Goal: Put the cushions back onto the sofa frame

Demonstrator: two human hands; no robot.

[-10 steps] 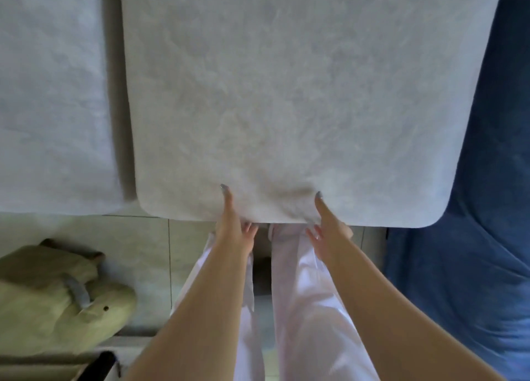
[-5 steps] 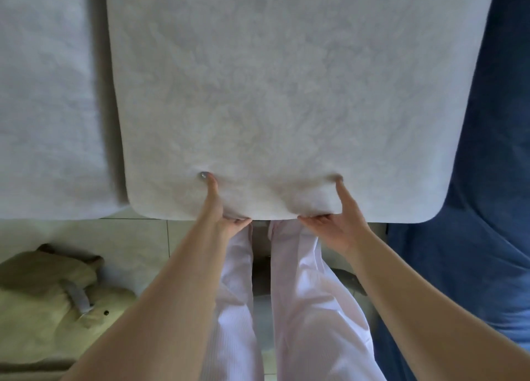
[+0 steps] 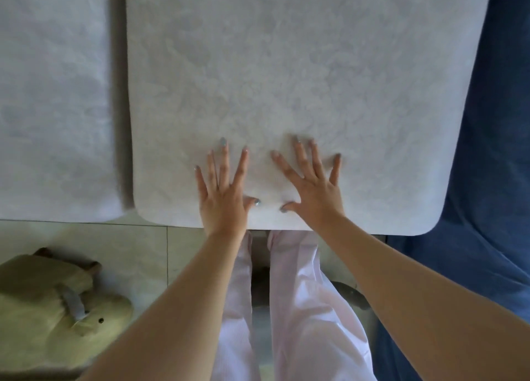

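1. Cushion (image 3: 301, 79) lies flat beside a second cushion (image 3: 51, 93), narrow gap between; the frame beneath is hidden.
2. Left hand (image 3: 222, 199) and right hand (image 3: 315, 191) press near its front edge, fingers splayed wide, gripping nothing, likely seating it.

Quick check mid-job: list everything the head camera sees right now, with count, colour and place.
cushion under the hands: 1, white, centre, fills most of the view
second cushion: 1, white, to its left, a dark gap between them
blue fabric: 1, dark blue, along the right side; what it covers I cannot tell
plush toy: 1, olive green, on the floor, lower left
floor: pale tiles, below the cushions
trousers: 1 pair, pale pink, bottom centre
left hand: 1, flat on the centre cushion's near edge, fingers spread
right hand: 1, flat beside it, same cushion, fingers spread
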